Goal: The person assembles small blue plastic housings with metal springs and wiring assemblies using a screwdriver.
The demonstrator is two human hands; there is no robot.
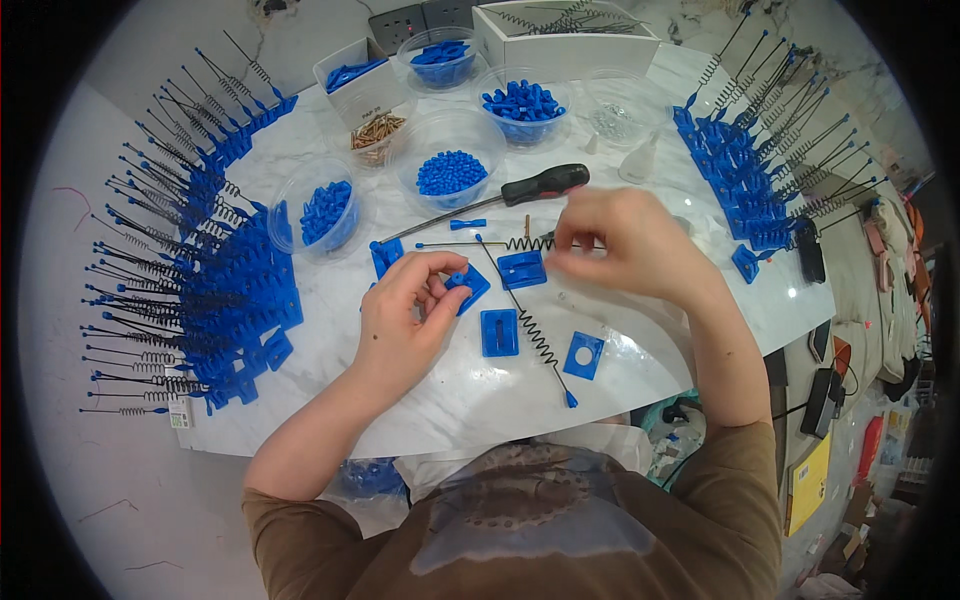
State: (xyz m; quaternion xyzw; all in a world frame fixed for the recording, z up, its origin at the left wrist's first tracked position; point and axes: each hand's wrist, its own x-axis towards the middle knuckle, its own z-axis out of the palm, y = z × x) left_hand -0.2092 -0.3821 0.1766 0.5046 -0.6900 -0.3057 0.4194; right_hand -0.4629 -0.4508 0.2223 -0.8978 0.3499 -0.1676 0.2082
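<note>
Pinching of small blue plastic parts over a white marble table (470, 390).

A small blue plastic block (466, 285) is held between the thumb and fingers of the left hand (405, 320), which are pressed together on it, just left of the blue slotted plate (521, 269). Just right of this plate the right hand (625, 245) is seen with fingertips closed on something very small; what it is cannot be told. A second blue plate (499, 332) and a square blue piece with a round hole (583, 355) are placed below the slotted plate, with a black spring rod (530, 325) lying between them. Above the slotted plate a screwdriver (500, 197) with black and red handle is laid, and farther above, clear bowls of blue pieces (450, 172) are kept. Rows of assembled blue parts with springs (210, 270) are arranged far left of it.
</note>
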